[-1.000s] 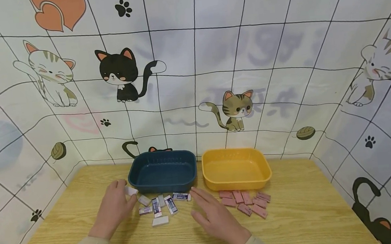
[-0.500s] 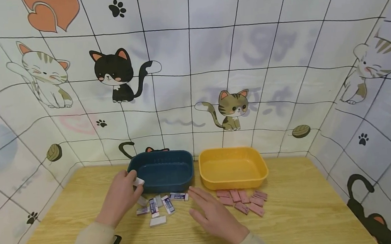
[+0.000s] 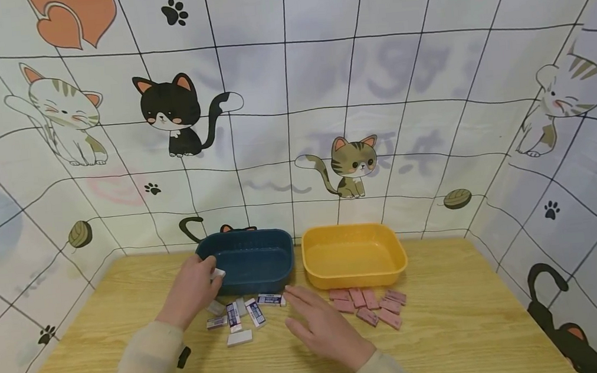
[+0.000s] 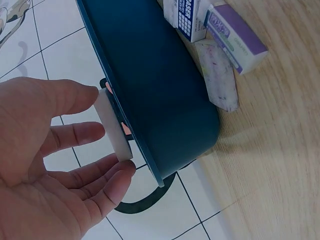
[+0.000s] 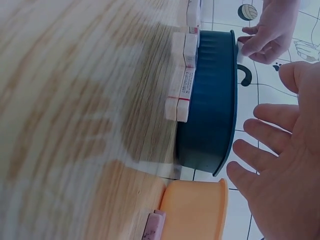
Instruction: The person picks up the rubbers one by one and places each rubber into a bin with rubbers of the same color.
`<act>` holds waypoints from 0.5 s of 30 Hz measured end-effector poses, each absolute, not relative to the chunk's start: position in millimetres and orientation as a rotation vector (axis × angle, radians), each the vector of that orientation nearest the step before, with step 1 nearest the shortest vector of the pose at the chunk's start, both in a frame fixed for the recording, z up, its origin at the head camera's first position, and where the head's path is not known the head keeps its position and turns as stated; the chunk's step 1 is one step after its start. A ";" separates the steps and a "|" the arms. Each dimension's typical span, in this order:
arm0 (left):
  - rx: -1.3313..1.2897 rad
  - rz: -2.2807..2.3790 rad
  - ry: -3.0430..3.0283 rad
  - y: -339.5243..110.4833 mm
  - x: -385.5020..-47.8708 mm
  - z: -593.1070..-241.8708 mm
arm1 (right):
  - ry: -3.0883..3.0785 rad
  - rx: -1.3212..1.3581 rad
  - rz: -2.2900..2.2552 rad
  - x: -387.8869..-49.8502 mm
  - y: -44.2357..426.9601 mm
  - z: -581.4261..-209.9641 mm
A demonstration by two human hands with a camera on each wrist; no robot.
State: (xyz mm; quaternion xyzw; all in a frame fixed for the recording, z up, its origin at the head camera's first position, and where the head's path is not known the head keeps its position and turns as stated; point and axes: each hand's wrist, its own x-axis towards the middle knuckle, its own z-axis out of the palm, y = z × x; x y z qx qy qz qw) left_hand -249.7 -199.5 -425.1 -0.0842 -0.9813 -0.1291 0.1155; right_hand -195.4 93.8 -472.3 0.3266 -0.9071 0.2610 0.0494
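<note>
My left hand [image 3: 192, 287] pinches a white eraser [image 4: 114, 125] between thumb and fingertips, at the left rim of the dark blue bin [image 3: 259, 282]. In the left wrist view the eraser is level with that rim. My right hand [image 3: 327, 329] is held with fingers straight and holds nothing. It hovers over the wooden table [image 3: 272, 372], near the front of the gap between the bins. Several white erasers [image 3: 239, 338], some in blue or purple sleeves, lie in front of the blue bin.
To the right of the blue bin stands a yellow bin [image 3: 356, 276]. Several pink erasers [image 3: 367, 316] lie in front of it. Behind the bins rises a white wall covering [image 3: 268, 142] with cat drawings and black grid lines.
My left hand has moved up and right with the white eraser, from the table beside the blue bin to its rim. The right hand has barely moved. The view has shifted slightly.
</note>
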 end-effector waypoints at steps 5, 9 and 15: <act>-0.260 -0.358 -2.901 -199.4 -260.5 -425.8 | -2.755 1.026 0.770 -196.5 92.8 -472.0; -0.242 -0.354 -2.956 -199.8 -268.3 -426.5 | -2.754 1.042 0.747 -195.5 91.9 -471.1; -0.212 -0.361 -3.033 -198.3 -280.8 -427.3 | -2.758 1.042 0.749 -194.1 90.7 -468.2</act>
